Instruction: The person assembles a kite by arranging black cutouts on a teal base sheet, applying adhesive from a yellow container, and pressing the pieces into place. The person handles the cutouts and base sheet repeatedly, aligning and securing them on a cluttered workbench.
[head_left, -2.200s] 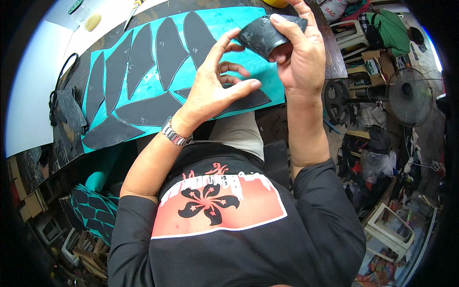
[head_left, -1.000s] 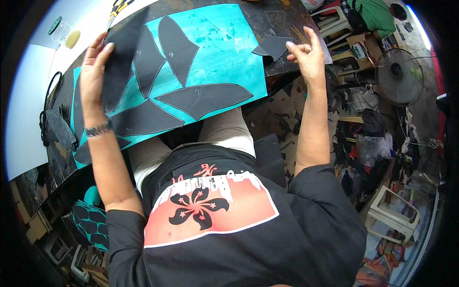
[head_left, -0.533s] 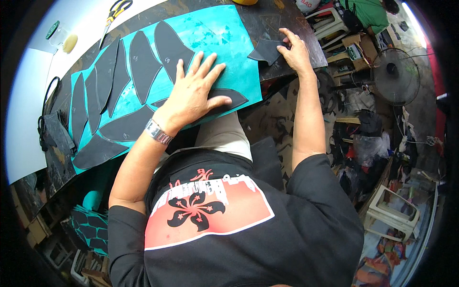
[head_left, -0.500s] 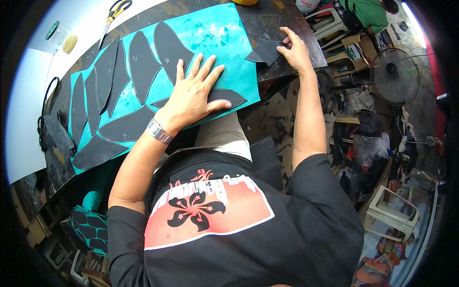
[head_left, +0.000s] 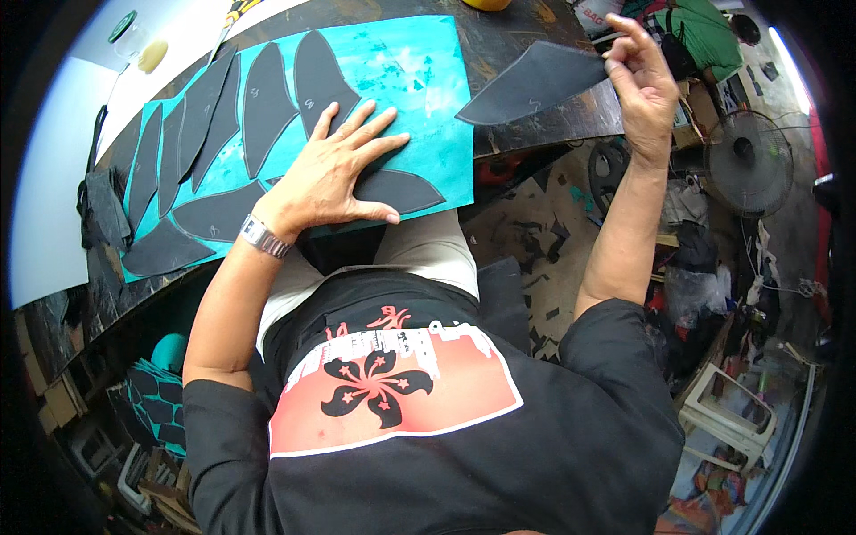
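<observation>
A bright teal sheet [head_left: 437, 107] lies on the dark table, with several black cut pieces [head_left: 268, 107] spread over its left and middle parts. My left hand [head_left: 343, 169] rests flat on it, fingers spread, partly covering a black piece [head_left: 401, 189] near the sheet's front edge. To the right of the sheet, my right hand [head_left: 644, 98] pinches the far right tip of a curved, pointed black piece [head_left: 535, 87] between thumb and finger. This piece tilts over the dark tabletop, its left tip at the sheet's right edge.
Scissors with yellow and black handles [head_left: 239, 9] and a clear jar with a green lid [head_left: 134, 40] are at the back left. Right of the table stands a fan [head_left: 749, 160]. A pale plastic stool [head_left: 727, 415] is at lower right. Scraps litter the floor.
My right hand has moved right and up, and the black piece has swung out to show its full length. My left hand stays flat, shifted slightly left in view.
</observation>
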The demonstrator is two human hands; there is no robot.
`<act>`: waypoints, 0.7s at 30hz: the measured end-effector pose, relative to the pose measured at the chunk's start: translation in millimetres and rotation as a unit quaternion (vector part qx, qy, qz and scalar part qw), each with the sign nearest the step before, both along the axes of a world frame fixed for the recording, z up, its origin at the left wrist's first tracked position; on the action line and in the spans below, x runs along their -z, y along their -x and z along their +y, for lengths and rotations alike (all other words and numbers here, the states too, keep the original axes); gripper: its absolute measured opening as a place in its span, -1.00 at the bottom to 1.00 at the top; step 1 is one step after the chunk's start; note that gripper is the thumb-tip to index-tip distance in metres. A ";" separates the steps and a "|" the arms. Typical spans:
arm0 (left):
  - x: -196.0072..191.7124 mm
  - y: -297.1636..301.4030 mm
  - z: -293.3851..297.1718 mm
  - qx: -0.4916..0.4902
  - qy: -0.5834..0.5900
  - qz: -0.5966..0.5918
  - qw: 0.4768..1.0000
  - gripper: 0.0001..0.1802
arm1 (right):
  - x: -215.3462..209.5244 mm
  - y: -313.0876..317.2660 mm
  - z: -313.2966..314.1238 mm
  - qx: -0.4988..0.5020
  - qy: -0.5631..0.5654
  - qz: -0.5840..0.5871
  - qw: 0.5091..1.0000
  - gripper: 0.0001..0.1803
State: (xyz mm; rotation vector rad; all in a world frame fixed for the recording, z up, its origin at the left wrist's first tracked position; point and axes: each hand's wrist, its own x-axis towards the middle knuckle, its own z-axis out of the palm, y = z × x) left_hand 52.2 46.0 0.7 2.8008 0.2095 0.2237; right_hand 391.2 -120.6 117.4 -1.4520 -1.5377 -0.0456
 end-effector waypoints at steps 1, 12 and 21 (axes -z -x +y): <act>1.9 -0.2 0.3 -0.004 0.002 -0.008 1.000 0.18 | -15.4 9.1 4.2 -0.019 -0.025 0.012 0.999 -0.46; 7.2 1.6 11.8 -0.049 0.243 -0.123 0.961 -0.48 | -131.0 59.0 -14.8 -0.008 -0.158 -0.126 0.979 -0.75; -1.6 9.9 -1.0 -0.070 0.639 -0.232 0.730 0.05 | -23.5 94.1 90.4 -0.251 0.144 0.258 0.922 -0.36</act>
